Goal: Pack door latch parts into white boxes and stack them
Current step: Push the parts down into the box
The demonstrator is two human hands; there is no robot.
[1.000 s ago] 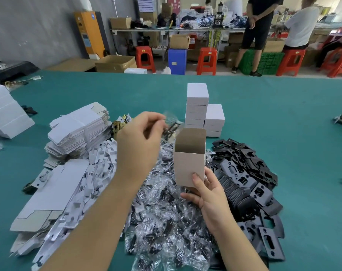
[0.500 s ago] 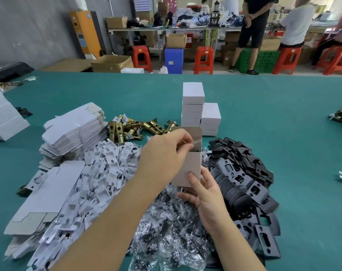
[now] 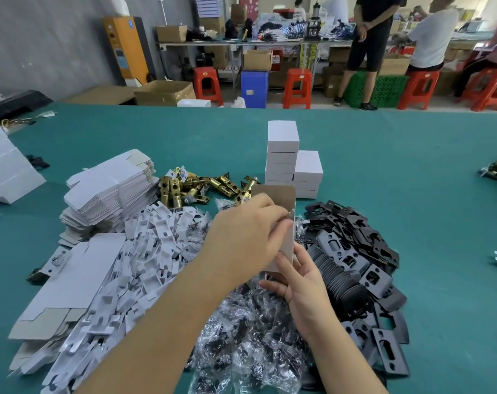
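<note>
Since the earlier frame, left hand (image 3: 245, 237) pushes deeper into the open white box (image 3: 284, 220), fingers curled around something hidden; right hand (image 3: 301, 282) grips it upright for loading.

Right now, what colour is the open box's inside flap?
Brown-grey raw cardboard on the flap; the outside is white. Head view.

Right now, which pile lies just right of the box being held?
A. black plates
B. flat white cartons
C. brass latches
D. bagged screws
A: the black plates are heaped right of the box that the right hand holds; the brass latches lie behind it to the left.
</note>
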